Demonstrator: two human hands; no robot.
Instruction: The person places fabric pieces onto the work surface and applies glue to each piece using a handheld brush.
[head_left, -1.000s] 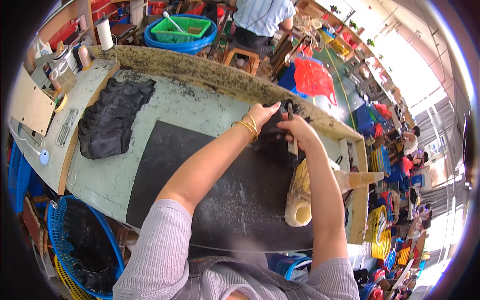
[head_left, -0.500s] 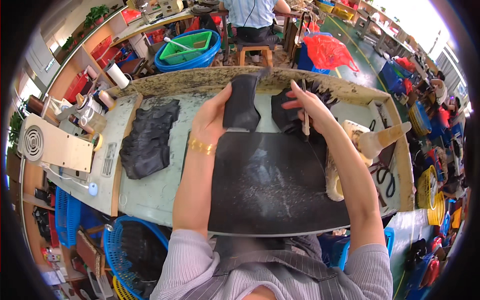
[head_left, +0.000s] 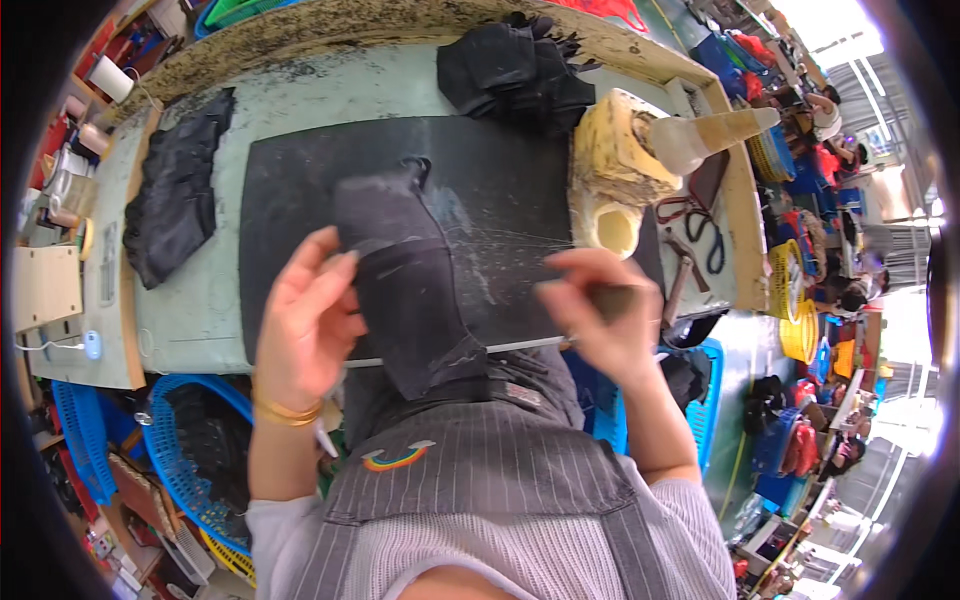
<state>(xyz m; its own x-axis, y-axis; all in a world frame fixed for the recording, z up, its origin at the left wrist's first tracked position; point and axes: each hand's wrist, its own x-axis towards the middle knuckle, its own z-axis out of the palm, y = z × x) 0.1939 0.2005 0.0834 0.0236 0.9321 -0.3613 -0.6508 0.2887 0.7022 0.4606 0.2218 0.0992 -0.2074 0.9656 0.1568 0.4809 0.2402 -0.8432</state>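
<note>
A black leather-like piece (head_left: 405,270) lies over the near edge of a dark mat (head_left: 290,200), its lower end reaching past the table edge towards my apron. Beside its left edge is my left hand (head_left: 312,325), fingers loosely curled and apart, fingertips at or very close to the piece. My right hand (head_left: 605,315) is closed above the mat's near right side, around a tool whose dark end (head_left: 613,300) shows; the rest is hidden or blurred. Fine glue-like threads run between the piece and this hand.
A glue-crusted yellowish container (head_left: 612,150) with a pale cone-topped bottle (head_left: 690,140) stands right of the mat. Scissors (head_left: 712,240) and a hammer (head_left: 685,275) lie beyond. Black pieces are heaped behind (head_left: 500,70) and at left (head_left: 180,190). A blue basket (head_left: 185,485) stands below left.
The black piece has come down and nearer to me, onto the mat's near edge. Both hands have drawn back towards me; the view has tilted down and shifted.
</note>
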